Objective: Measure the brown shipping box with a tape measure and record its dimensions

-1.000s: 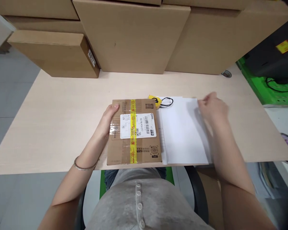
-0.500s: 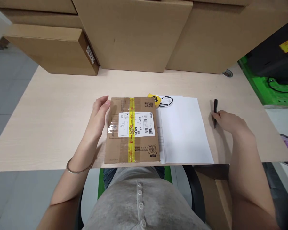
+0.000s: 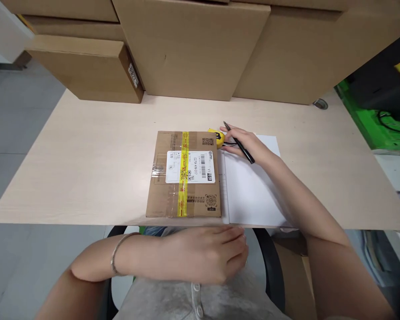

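Observation:
My right hand [image 3: 245, 143] is over the white paper sheets [image 3: 253, 191], with a black pen [image 3: 239, 142] lodged between its fingers. Its thumb and fingertips reach to a yellow tape measure [image 3: 217, 138] with a black cord; whether they grip it I cannot tell. The tape measure sits by the top right corner of a flat cardboard parcel [image 3: 166, 200], which bears a white label and yellow tape. My left hand [image 3: 213, 253] is in front of my body, just below the desk's front edge, its fingers curled and their tips partly hidden. Nothing shows in it.
Large cardboard boxes [image 3: 193, 53] stand along the back of the desk [image 3: 96, 164]. A smaller box [image 3: 83, 73] is at the back left. On the right, a black device [image 3: 380, 66] rests on a green surface [image 3: 360, 120]. A cable hole [image 3: 320, 104] is near the back right.
My right hand has picked the pen up from the desk and moved left to the tape measure. My left hand has left the parcel's left side and come down in front of my body.

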